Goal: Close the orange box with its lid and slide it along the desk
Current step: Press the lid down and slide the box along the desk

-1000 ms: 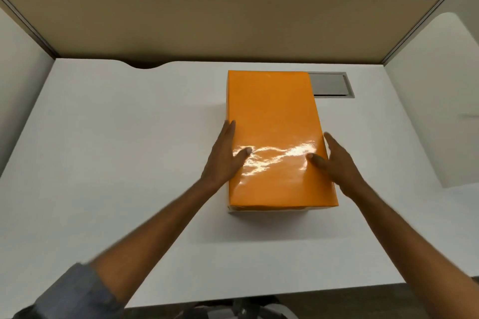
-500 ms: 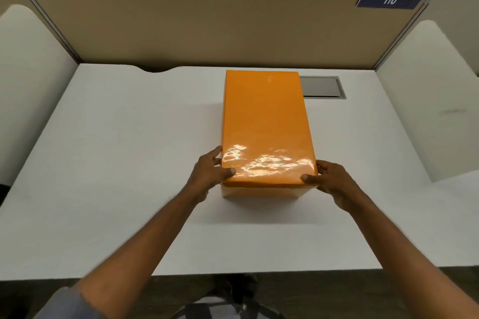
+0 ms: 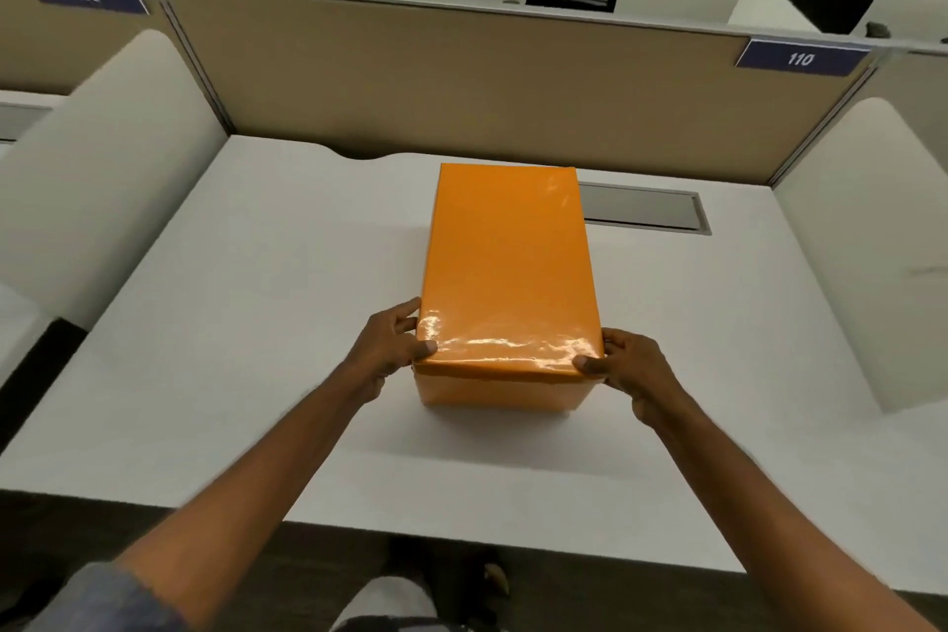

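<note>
Left hand (image 3: pixel 387 352) and right hand (image 3: pixel 628 367) grip the glossy orange lidded cardboard box (image 3: pixel 508 282) (fingers hidden behind its sides), which partly covers the grey rectangular desk grommet (image 3: pixel 646 208).

"110" on blue partition plate (image 3: pixel 801 58)

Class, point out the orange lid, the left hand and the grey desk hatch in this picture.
lid (image 3: pixel 508 262): head view, middle of its top face.
left hand (image 3: pixel 387 349): head view, back of the hand.
hatch (image 3: pixel 644 206): head view, middle of its grey cover.
</note>
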